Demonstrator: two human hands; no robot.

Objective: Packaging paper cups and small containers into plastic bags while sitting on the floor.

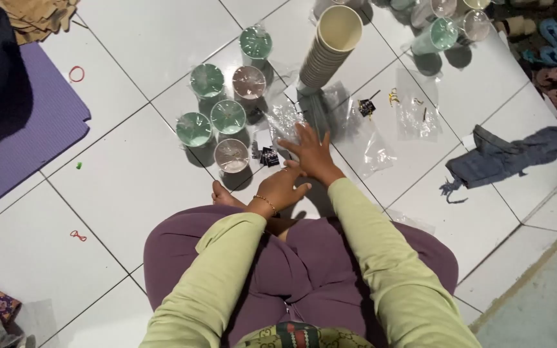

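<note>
On white tiles, right hand (312,153) touches plastic bags (356,132).

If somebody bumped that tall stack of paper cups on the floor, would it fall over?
Probably yes. The stack of paper cups is tall, narrow and already leaning, so a nudge near the top would likely tip it. Paper cups look light, so it should slide easily on the smooth white floor tiles. Once down, the cups might roll in a curve.

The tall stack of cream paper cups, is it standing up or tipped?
Leaning. The tall stack of cream paper cups tilts, its open mouth up.
</note>
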